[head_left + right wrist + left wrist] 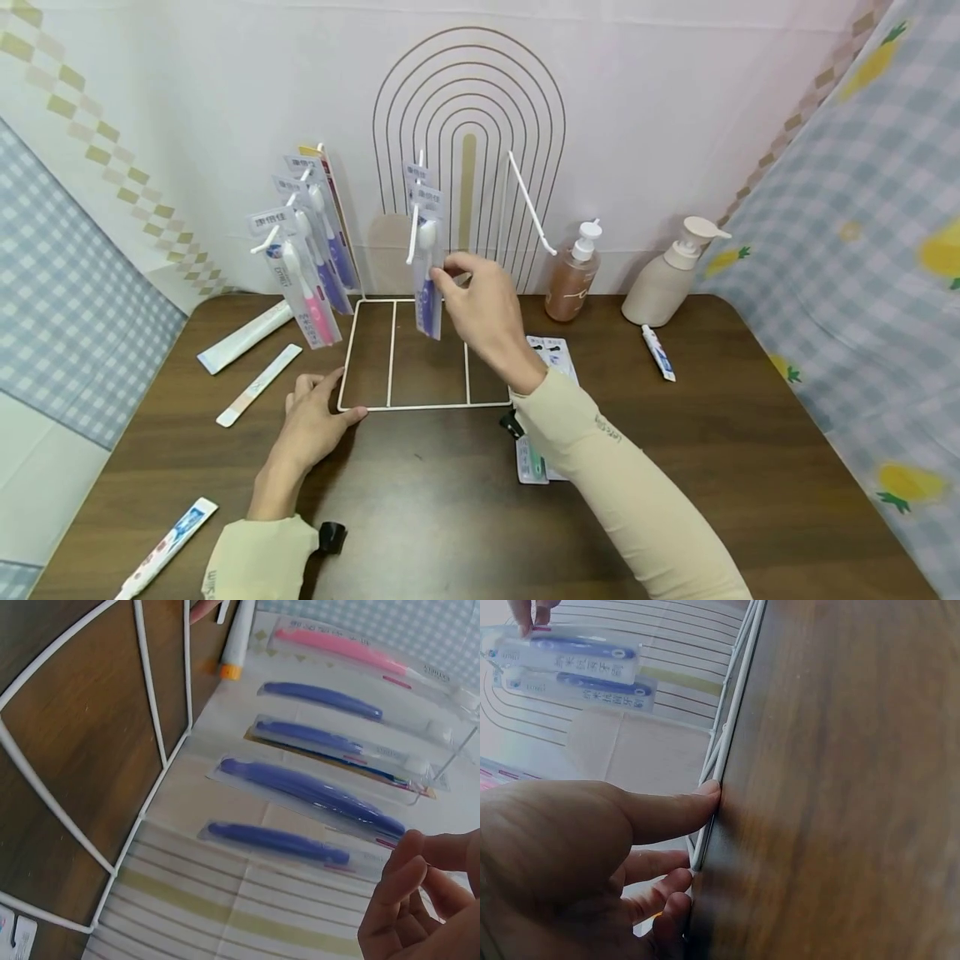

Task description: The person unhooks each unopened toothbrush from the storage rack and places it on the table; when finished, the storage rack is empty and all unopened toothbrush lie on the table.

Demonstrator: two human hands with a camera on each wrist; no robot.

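A white wire rack [427,407] with hooks stands on the table. My left hand [311,421] holds its front left corner, thumb on the front wire and fingers round the side, as the left wrist view shows. With thumb and forefinger my right hand [487,312] pinches the edge of a packaged purple toothbrush [427,310], which hangs upright from the middle hook [413,233]. Behind it on that hook hangs another packaged toothbrush [277,842]. The left hook carries a pink toothbrush [316,312] in front, with purple ones [341,265] behind.
The right hook [532,204] is bare. Several flat packs [558,358] lie under my right forearm. An amber pump bottle [573,279] and a beige one [660,287] stand at the back right. Toothpaste tubes [247,335] and a slim pack [258,385] lie at left.
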